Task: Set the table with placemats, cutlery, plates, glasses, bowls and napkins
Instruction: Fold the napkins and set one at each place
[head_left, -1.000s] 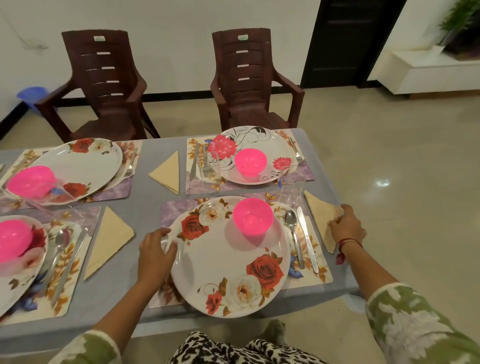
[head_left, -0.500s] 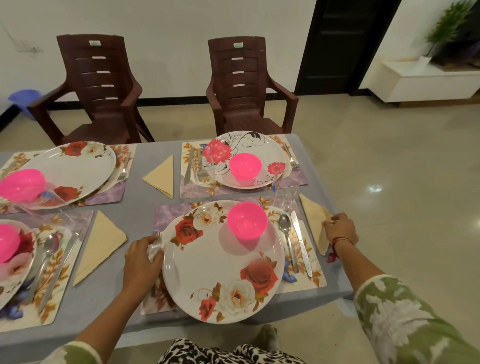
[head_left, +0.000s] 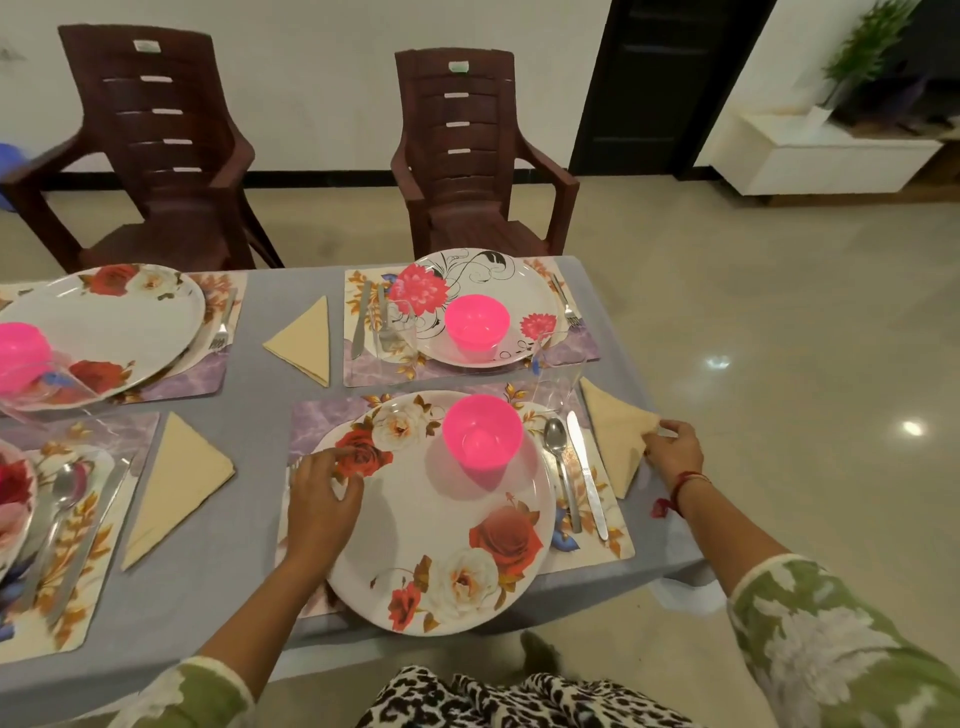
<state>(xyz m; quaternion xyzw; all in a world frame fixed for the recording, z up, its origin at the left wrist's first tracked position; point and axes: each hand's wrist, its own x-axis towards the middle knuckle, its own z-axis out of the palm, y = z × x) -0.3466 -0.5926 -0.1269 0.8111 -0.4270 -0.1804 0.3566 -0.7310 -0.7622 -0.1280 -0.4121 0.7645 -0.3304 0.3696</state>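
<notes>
The folded napkin, at the counter's right edge beside the near placemat, is pinched at its outer corner by the right grip. Soft, light, limp: a corner hold is judged best. Its long edge runs far-to-near, apex rightward. The left grip is curled on the plate's rim; clasping cannot be told.

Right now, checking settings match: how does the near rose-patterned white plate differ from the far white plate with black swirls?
The near rose-patterned white plate bears red roses; the far white plate with black swirls bears pink blooms. The left hand touches the near plate; the far plate is untouched. Both hold pink plastic bowls.
</notes>
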